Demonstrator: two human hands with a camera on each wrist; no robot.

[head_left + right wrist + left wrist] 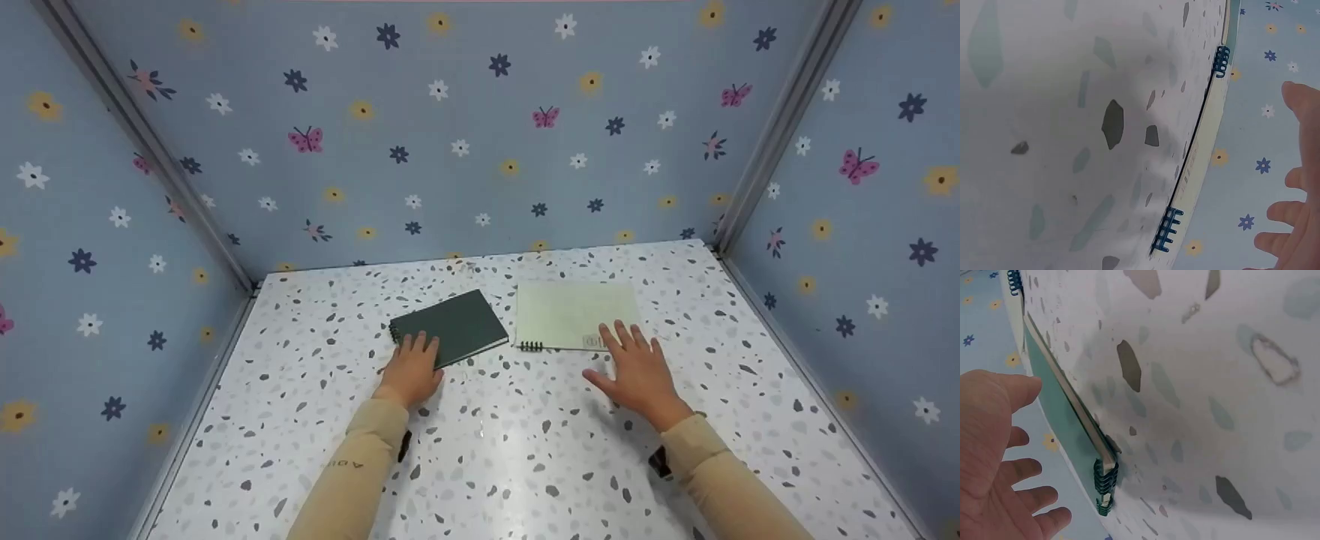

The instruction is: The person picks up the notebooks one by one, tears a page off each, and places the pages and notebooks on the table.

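A dark green spiral notebook (pixel 454 327) lies tilted on the speckled table, its coils (pixel 1105 486) at the left end. My left hand (pixel 411 372) is held at its near left part, with fairly straight fingers overlapping the cover in the head view. To its right lies a cream spiral notebook (pixel 574 311), closed, with dark coils (pixel 532 346) along its near edge. My right hand (pixel 639 373) is spread out, thumb apart, fingertips over the near right corner of the cream cover. That corner is partly hidden by the fingers. Neither hand grips anything.
The white speckled table (pixel 495 450) is bordered by blue panels (pixel 465 112) printed with flowers and butterflies at the back and both sides. Metal posts (pixel 787 120) stand at the back corners. Dark straps (pixel 660 461) show at the wrists.
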